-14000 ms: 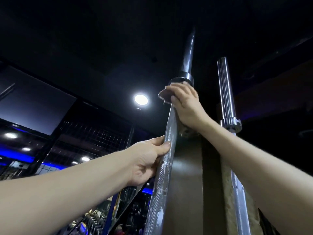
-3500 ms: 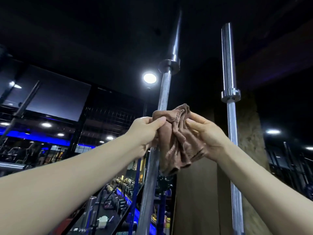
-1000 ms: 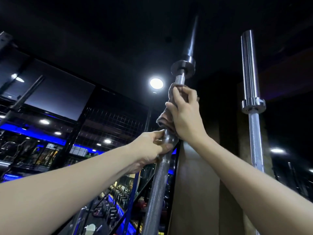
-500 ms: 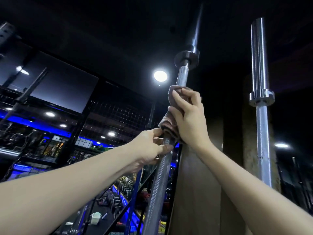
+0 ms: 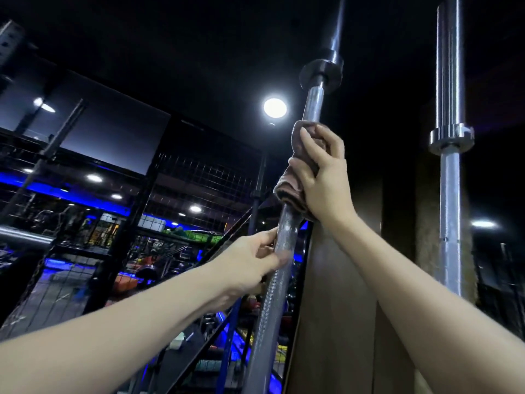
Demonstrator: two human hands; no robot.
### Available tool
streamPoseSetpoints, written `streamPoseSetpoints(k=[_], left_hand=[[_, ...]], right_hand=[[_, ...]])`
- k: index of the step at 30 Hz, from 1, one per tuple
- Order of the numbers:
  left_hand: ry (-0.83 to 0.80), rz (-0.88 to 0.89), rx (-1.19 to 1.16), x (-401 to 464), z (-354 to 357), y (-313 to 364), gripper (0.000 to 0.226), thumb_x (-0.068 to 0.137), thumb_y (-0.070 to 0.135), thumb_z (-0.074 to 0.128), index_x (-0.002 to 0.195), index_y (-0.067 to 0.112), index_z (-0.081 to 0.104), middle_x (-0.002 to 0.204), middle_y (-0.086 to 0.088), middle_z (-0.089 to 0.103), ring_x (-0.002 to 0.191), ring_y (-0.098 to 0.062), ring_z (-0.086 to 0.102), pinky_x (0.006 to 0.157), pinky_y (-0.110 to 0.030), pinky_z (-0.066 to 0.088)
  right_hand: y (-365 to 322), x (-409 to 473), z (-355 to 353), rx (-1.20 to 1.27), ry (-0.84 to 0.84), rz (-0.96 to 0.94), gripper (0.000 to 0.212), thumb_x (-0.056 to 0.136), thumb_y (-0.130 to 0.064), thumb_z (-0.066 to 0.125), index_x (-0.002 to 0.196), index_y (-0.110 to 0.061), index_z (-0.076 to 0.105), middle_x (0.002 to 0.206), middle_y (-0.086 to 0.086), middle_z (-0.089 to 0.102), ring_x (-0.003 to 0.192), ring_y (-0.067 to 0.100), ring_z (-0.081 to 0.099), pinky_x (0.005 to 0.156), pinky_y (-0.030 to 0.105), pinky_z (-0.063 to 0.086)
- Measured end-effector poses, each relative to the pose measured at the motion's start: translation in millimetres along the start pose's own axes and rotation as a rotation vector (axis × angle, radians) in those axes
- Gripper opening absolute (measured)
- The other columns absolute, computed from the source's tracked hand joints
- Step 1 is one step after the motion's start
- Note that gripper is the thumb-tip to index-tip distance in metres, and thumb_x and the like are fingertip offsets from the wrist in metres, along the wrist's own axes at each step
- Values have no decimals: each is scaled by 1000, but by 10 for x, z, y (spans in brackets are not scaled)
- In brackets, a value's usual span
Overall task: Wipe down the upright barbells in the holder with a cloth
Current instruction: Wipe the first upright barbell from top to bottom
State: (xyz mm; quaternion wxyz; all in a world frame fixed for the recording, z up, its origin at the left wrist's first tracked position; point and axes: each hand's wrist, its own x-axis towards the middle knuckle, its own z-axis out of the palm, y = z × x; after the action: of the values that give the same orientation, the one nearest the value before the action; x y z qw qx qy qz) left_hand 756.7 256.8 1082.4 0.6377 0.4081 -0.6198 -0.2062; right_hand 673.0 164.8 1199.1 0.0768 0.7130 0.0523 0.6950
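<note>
An upright steel barbell (image 5: 272, 294) with a knurled shaft rises through the middle of the view to a dark collar (image 5: 321, 73). My right hand (image 5: 322, 177) grips a brown cloth (image 5: 292, 189) wrapped round the shaft, well below the collar. Just under the cloth, my left hand (image 5: 252, 263) holds the shaft, thumb in front and fingers behind. A second upright barbell (image 5: 450, 211) stands to the right, its chrome sleeve reaching the top edge, and neither hand touches it. The holder is out of view.
A brown pillar (image 5: 335, 308) stands right behind the two bars. On the left are a black wire-mesh rack (image 5: 199, 180) and a gym floor lit blue far below. A bright round ceiling lamp (image 5: 274, 107) shines beside the nearer bar.
My right hand has slid the cloth down the shaft, away from the collar. The left hand has kept its hold just beneath it.
</note>
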Motion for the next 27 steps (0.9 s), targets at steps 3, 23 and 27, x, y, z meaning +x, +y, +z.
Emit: streamPoseSetpoints(k=[3, 23, 27], left_hand=[[26, -10, -5, -3, 4, 32, 23, 93, 12, 56, 106, 30, 60, 103, -12, 60, 87, -18, 58, 66, -29, 56], [83, 5, -18, 8, 40, -32, 40, 94, 13, 54, 131, 27, 51, 83, 2, 64, 79, -13, 58, 88, -48, 51], [87, 6, -2, 6, 40, -37, 41, 94, 14, 54, 132, 29, 50, 92, 0, 66, 87, -14, 59, 94, -50, 47]], right_hand=[[-53, -297, 3, 9, -23, -4, 47, 85, -7, 63, 131, -11, 56, 142, 12, 39, 130, 25, 37, 108, 24, 22], [-53, 92, -119, 11, -106, 44, 49, 88, -2, 62, 136, -6, 49, 144, 14, 32, 129, 11, 30, 99, -4, 12], [-68, 199, -57, 45, -73, 108, 50, 92, -5, 57, 140, -10, 45, 152, 11, 25, 140, 19, 27, 99, -1, 14]])
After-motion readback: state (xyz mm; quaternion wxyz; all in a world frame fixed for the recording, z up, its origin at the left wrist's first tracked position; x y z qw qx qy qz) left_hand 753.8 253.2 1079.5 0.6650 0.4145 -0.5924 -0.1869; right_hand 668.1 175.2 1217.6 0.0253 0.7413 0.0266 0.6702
